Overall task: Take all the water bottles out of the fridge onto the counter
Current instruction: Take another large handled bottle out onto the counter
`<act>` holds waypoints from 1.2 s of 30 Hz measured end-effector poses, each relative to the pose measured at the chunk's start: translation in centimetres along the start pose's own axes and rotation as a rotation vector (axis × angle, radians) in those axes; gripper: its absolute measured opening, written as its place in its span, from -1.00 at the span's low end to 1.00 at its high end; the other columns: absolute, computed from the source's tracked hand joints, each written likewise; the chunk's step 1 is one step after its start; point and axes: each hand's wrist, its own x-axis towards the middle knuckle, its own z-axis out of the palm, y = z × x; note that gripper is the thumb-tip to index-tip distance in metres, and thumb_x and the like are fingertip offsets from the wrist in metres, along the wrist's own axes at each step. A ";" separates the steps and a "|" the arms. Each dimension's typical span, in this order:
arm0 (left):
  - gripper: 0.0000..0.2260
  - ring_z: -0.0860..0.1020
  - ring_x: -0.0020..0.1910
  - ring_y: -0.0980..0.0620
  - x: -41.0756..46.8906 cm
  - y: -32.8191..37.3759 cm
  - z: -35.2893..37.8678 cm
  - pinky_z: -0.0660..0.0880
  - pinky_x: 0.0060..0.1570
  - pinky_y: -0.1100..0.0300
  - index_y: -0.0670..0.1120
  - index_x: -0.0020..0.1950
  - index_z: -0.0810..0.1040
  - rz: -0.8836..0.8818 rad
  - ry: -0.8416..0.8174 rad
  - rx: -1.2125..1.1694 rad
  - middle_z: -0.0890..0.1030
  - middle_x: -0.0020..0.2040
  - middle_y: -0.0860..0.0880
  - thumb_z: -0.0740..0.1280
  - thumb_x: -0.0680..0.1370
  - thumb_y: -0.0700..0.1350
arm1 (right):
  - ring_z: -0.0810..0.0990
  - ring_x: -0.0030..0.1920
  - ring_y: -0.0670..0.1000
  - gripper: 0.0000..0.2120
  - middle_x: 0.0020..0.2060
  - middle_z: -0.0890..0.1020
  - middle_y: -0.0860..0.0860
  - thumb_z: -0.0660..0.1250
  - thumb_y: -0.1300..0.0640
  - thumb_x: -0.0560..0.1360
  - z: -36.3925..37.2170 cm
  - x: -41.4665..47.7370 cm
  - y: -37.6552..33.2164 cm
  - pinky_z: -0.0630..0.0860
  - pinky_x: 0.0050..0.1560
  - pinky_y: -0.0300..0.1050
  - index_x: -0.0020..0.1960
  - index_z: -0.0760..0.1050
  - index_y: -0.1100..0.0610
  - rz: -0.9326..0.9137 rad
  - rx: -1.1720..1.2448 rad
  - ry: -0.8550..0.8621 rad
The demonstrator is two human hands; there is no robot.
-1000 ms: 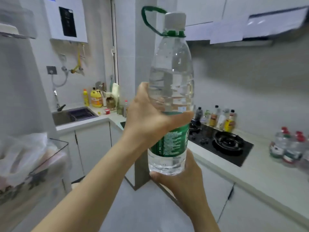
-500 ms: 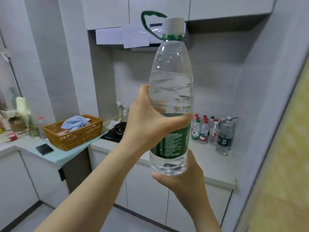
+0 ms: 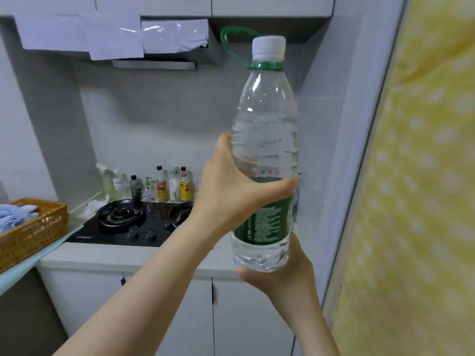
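room: kitchen, stove [image 3: 123,219] on the far left counter [image 3: 102,255]
water bottle [image 3: 264,140]: big, upright, held up
left hand [image 3: 231,194]: wraps its middle
right hand [image 3: 282,276]: cups its bottom

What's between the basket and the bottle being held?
In the head view, a black hob lies between basket and bottle, small bottles lined up behind it; the left hand gripping the bottle hides the hob's right end.
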 end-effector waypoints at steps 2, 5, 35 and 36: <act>-0.33 0.63 -0.12 0.27 1.5 -1.0 -0.1 0.56 -0.20 0.39 0.04 0.17 0.40 -0.001 -0.022 -0.035 0.64 -0.05 0.15 0.64 0.17 0.03 | 0.47 -0.14 -0.51 -0.36 -0.14 0.59 -0.32 0.59 0.00 0.11 0.7 1.2 0.0 0.34 -0.35 -0.61 0.11 0.40 -0.17 0.025 -0.005 0.035; -0.33 0.61 -0.13 0.31 3.7 -2.5 -0.6 0.53 -0.26 0.45 0.05 0.17 0.39 0.014 -0.057 -0.057 0.63 -0.06 0.16 0.63 0.17 0.05 | 0.48 -0.16 -0.50 -0.36 -0.16 0.59 -0.31 0.60 0.01 0.11 2.1 3.1 -0.3 0.36 -0.35 -0.59 0.10 0.39 -0.17 0.052 -0.016 0.075; -0.34 0.55 -0.18 0.43 24.2 -16.2 10.8 0.42 -0.38 0.57 0.12 0.12 0.41 -0.032 -0.167 -0.130 0.61 -0.09 0.22 0.62 0.12 0.10 | 0.50 -0.26 -0.45 -0.21 -0.16 0.57 -0.35 0.60 -0.15 -0.02 5.3 26.9 9.9 0.38 -0.44 -0.55 0.14 0.33 -0.26 0.269 -0.132 0.248; -0.34 0.56 -0.18 0.42 24.8 -16.7 11.3 0.42 -0.37 0.56 0.12 0.12 0.41 -0.038 -0.164 -0.128 0.62 -0.10 0.22 0.62 0.11 0.09 | 0.53 -0.23 -0.42 -0.20 -0.14 0.58 -0.33 0.60 -0.15 -0.03 5.4 27.7 10.5 0.42 -0.40 -0.53 0.15 0.33 -0.25 0.271 -0.136 0.247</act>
